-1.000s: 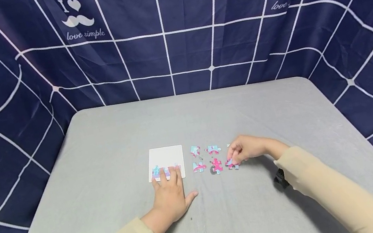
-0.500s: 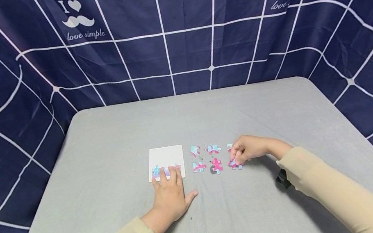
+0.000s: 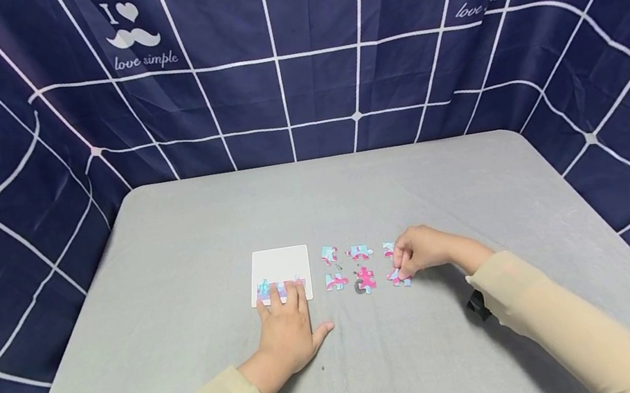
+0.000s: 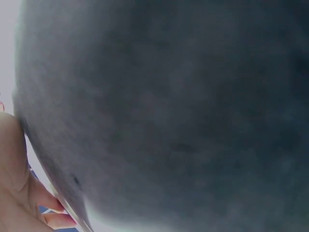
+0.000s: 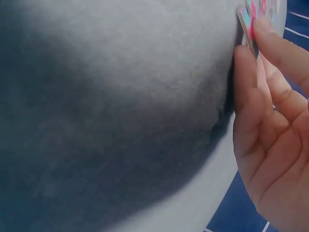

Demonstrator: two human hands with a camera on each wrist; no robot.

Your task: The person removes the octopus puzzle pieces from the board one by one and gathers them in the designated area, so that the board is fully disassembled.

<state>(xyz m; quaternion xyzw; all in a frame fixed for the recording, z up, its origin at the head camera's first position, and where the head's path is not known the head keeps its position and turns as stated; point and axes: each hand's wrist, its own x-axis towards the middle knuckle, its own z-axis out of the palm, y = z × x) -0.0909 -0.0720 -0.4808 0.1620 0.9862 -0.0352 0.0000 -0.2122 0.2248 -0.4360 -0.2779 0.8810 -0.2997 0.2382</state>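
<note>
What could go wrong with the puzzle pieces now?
The right hand pinches one pink-and-blue piece by its edge, so it might slip from the fingertips.
Those fingers are very close to the far right piece, partly hiding it, so they could nudge it.
The left hand rests its fingers on the white board; if it slides, the board may shift too.

Six pink-and-blue puzzle pieces (image 3: 366, 277) in two rows, just right of a white square board (image 3: 280, 263)
</note>
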